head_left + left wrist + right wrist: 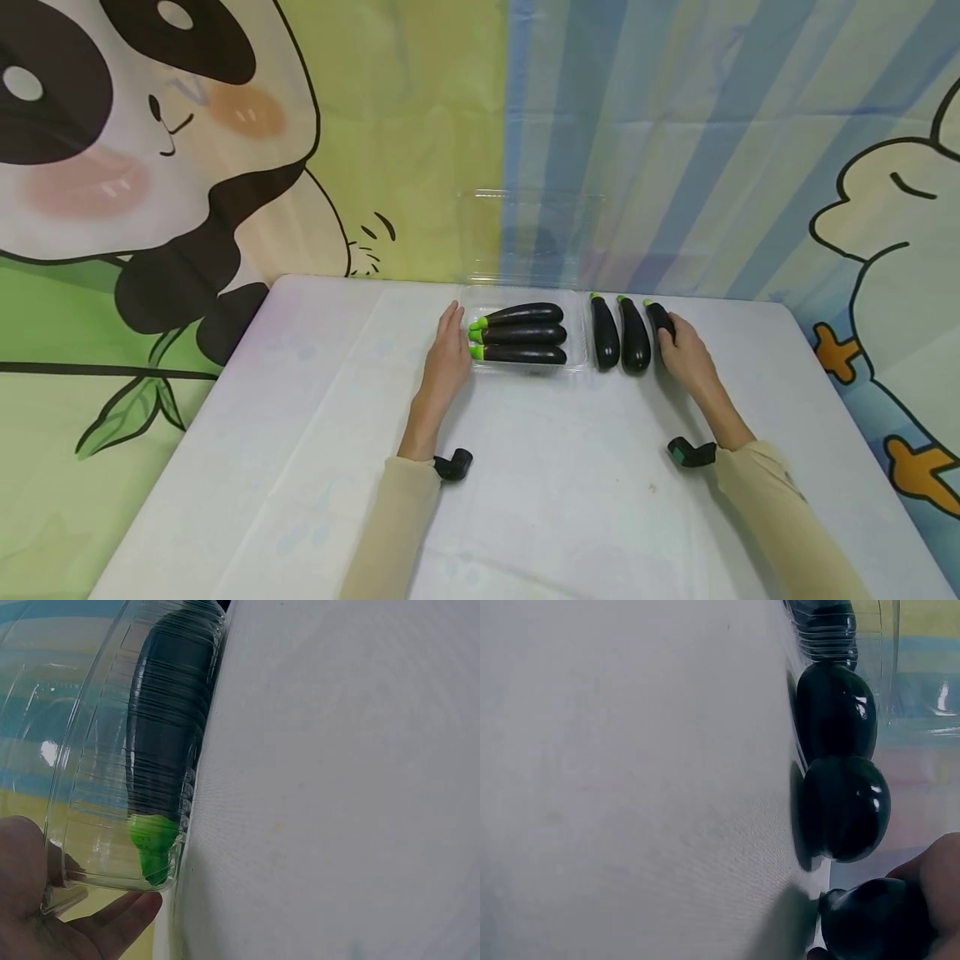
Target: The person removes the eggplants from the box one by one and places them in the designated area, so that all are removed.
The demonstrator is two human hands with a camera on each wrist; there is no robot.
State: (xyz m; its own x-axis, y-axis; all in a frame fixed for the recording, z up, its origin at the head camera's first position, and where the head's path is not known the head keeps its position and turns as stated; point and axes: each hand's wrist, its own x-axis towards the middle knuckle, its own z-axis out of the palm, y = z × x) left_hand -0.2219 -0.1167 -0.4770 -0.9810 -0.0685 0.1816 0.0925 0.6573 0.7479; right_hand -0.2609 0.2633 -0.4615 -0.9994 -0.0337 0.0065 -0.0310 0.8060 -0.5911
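Three dark eggplants [527, 334] with green stems pointing left lie in a clear plastic container [576, 354], its transparent lid [536, 233] standing open at the back. My left hand [448, 354] rests against the container's left side with fingers extended; the left wrist view shows fingers [124, 922] along its end, near a green stem [154, 844]. To the right of the container my right hand [686, 350] grips another eggplant [660, 318], thumb on its near side. In the right wrist view this eggplant [874, 919] is tilted, its rounded end toward the camera.
Two more eggplants, one [605, 333] beside the container and one [635, 335] to its right, lie side by side on the white table [540, 483], stems toward the back. A printed curtain [420, 125] hangs just behind the table's far edge.
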